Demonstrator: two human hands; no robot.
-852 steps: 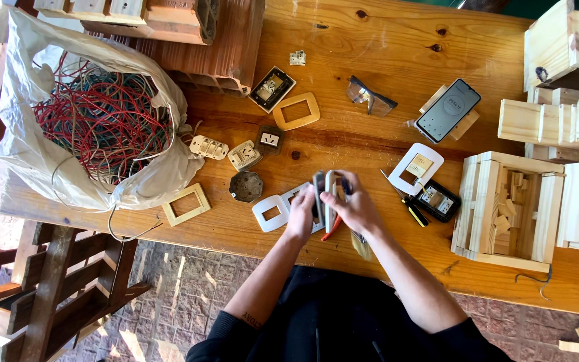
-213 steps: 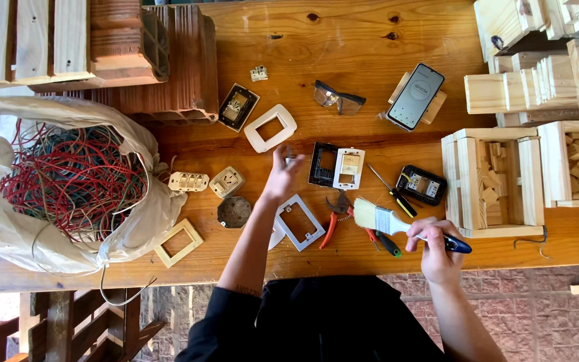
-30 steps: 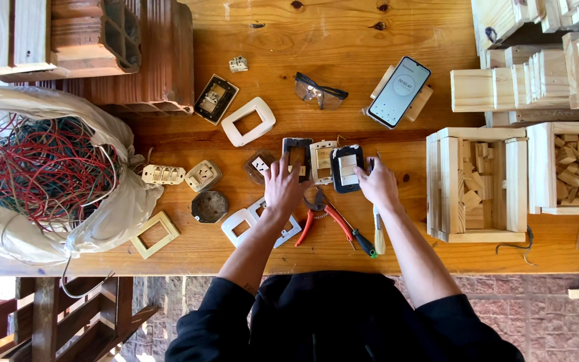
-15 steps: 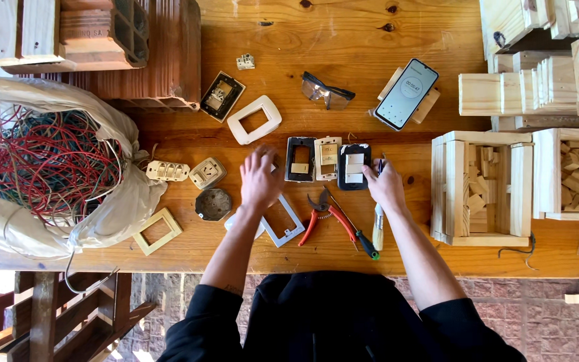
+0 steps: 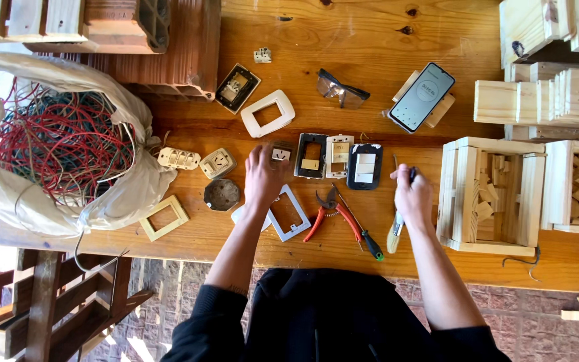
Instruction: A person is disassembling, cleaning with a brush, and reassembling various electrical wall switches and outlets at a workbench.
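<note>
Left hand (image 5: 265, 175) lies flat, fingers spread, on a small socket module (image 5: 281, 153) on the bench (image 5: 343, 100), gripping nothing. Right hand (image 5: 411, 194) is curled around a dark pen-like tool (image 5: 411, 175), just right of three switch units (image 5: 338, 159) in a row. Below: one red-handled pliers (image 5: 324, 213), one screwdriver (image 5: 363, 234), one brush (image 5: 394, 234), one grey frame (image 5: 289, 213). Far side: one white frame (image 5: 267, 113), safety glasses (image 5: 341, 88), phone (image 5: 421, 96). Left: bag of wires (image 5: 61, 144). Right: wooden crate (image 5: 490, 194).
</note>
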